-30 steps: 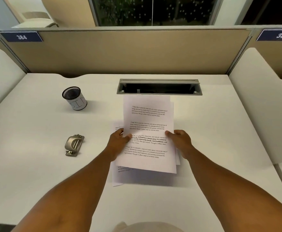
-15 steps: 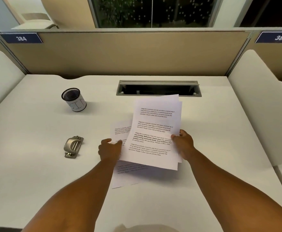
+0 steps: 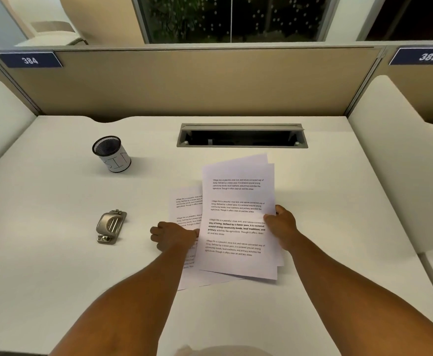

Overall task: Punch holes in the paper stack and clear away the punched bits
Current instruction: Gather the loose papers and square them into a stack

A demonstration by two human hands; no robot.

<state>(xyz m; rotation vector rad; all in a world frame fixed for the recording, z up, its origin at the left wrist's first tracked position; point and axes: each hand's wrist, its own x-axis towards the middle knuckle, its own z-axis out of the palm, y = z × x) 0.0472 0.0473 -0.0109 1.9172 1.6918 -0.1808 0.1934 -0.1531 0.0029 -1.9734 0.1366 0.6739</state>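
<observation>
A white counter is sitting inside a study booth, with a tan divider panel standing along its far edge and number plates reading 384 and 385 showing at the upper corners. A dark cable slot is lying open in the counter just before the panel.

The paper stack is lying near the middle of the counter, its printed sheets fanning out unevenly. The right hand is gripping the right edge of the upper sheets, thumb on top of the page and fingers going under, so the grip is clamped on the paper at about mid-height of the page. The top sheets seem to be lifting slightly off the ones below, though the angle is making that hard to judge. The left hand is resting at the left side of the stack, its fingers curling with the tips pressing on a lower sheet that is sticking out to the left; whether that grip is actually pinching the sheet cannot be told.

A metal hole punch is sitting well to the left of the stack, untouched. Farther back on the left, a black mesh cup wrapped in a white label is standing upright.
</observation>
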